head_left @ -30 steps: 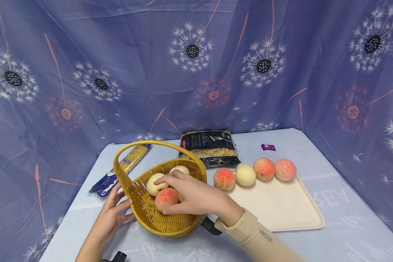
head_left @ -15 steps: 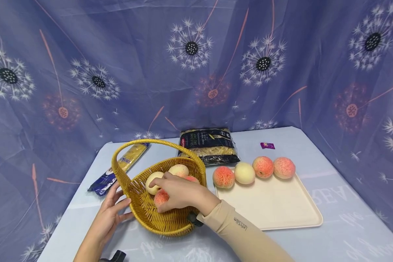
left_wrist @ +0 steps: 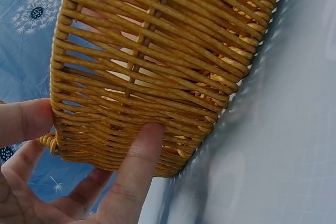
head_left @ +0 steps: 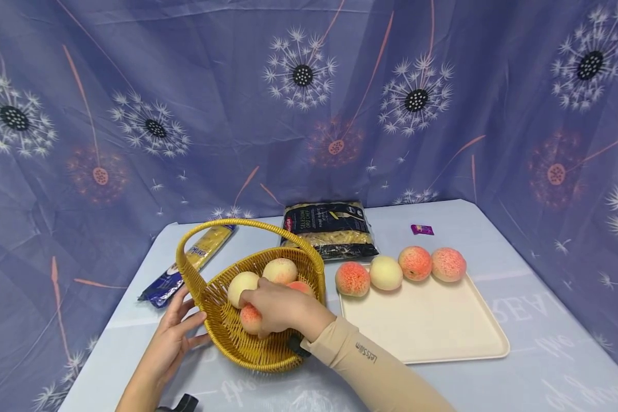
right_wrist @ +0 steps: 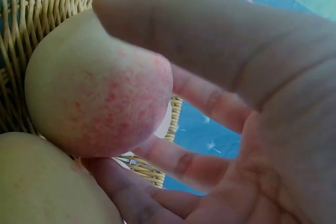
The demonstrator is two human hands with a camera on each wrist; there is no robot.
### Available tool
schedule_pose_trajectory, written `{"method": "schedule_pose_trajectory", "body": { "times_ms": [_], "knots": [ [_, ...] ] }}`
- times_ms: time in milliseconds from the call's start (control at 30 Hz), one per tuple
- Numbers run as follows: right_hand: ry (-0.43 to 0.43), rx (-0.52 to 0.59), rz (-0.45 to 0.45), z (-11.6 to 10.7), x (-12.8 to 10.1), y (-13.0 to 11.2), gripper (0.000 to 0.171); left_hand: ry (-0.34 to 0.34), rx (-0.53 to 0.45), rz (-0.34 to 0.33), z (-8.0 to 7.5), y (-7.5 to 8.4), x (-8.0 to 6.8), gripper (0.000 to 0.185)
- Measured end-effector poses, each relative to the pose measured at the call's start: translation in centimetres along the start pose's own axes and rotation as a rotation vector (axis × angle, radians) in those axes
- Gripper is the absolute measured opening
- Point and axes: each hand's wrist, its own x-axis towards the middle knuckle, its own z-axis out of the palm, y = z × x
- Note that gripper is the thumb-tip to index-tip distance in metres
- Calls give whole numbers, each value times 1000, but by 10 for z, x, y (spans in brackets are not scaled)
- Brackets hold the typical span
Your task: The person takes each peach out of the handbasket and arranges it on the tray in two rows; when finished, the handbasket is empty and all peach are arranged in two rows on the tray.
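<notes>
Head view: the right hand (head_left: 275,309) sits inside the basket (head_left: 268,349), fingers curled round a reddish peach (head_left: 250,319) at its near side. The left hand (head_left: 172,337) presses straight fingers on the basket's left wall. The tray (head_left: 443,332) lies to the right.

My fingers (head_left: 247,297) curl on a peach (head_left: 250,319) that is pale cream flushed with speckled red, lying in a golden-yellow woven basket (head_left: 268,349) beside two creamy-yellow ones. On the cream tray (head_left: 432,332) sit three pink-red speckled peaches and one pale yellow, and my sleeve (head_left: 371,372) is beige. The backdrop (head_left: 309,103) is blue-violet with white dandelion heads and orange stems, the bench (head_left: 546,355) pale blue
</notes>
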Motion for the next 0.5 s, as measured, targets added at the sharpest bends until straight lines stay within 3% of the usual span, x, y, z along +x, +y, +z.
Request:
{"method": "schedule_pose_trajectory", "body": {
  "times_ms": [133, 500],
  "knots": [
    [8, -7, -25, 0, 0, 2, 51, -3, -5, 0, 0, 0, 0, 68],
    [-31, 8, -61, 1, 3, 2, 52, -10, -11, 7, 0, 0, 0, 69]
  ]
}}
